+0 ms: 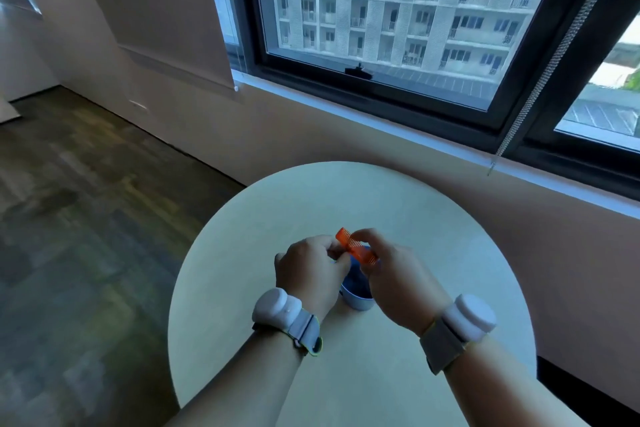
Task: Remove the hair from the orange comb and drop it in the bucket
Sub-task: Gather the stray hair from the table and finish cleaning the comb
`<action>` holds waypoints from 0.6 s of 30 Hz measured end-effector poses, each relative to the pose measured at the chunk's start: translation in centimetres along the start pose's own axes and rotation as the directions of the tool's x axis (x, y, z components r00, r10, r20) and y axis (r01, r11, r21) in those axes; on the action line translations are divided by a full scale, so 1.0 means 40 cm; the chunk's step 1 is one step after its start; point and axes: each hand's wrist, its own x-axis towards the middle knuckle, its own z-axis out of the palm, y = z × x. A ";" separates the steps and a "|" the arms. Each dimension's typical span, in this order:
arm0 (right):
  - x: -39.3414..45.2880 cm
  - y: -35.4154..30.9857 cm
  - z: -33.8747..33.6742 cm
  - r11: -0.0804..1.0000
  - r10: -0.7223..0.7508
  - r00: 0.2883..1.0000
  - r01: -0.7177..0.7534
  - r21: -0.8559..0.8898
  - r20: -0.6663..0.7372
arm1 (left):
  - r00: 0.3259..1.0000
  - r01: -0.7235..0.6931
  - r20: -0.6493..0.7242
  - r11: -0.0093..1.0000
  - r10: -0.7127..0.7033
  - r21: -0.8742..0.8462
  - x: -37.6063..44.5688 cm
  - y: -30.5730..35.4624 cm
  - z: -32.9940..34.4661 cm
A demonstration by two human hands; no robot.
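Centre of the frame, above a round pale table (263, 218): orange comb (356, 246) pinched in the curled fingers and thumb of the right hand (398, 284), slanting from upper left to lower right, teeth visible along its length. Left hand (311, 270) just beside the comb's lower edge, fingers curled inward with thumb and fingertips drawn together as in a pinch; whether any hair lies between them, too small to tell. Directly beneath both hands, small blue bucket (358, 302) standing on the table, mostly hidden by the hands, interior dark, contents not discernible. White devices on grey straps (301, 322) on both wrists. Upper right of the frame: dark-framed window (398, 87) facing an apartment block. Left: dark wood-pattern floor (86, 201).
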 end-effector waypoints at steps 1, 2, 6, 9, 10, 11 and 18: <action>-0.002 -0.006 -0.003 1.000 -0.018 1.000 0.018 -0.021 0.006 | 1.000 -0.018 0.000 0.998 0.018 0.056 -0.001 0.005 -0.001; -0.003 -0.009 -0.005 0.999 -0.027 1.000 0.027 -0.032 0.009 | 1.000 -0.025 -0.007 0.998 0.026 0.063 -0.002 0.007 -0.001; -0.002 -0.013 -0.004 0.999 -0.018 1.000 0.017 -0.028 -0.014 | 1.000 0.002 0.019 0.978 0.002 -0.208 0.003 -0.010 0.005; 0.000 -0.020 0.006 1.000 -0.004 1.000 0.004 0.001 -0.015 | 0.999 0.041 0.016 0.927 -0.038 -0.374 -0.001 -0.017 0.005; 0.001 -0.021 0.009 1.000 0.001 1.000 0.000 0.024 -0.013 | 0.998 0.055 0.006 0.908 -0.058 -0.414 0.000 -0.021 0.007; 0.004 -0.023 0.011 0.999 0.003 1.000 -0.003 0.046 -0.007 | 0.998 0.055 -0.014 0.903 -0.068 -0.427 0.001 -0.025 0.008; 0.005 -0.027 0.018 1.000 -0.022 1.000 0.022 -0.004 0.016 | 0.939 -0.229 -0.242 0.969 0.245 0.096 0.002 -0.053 0.026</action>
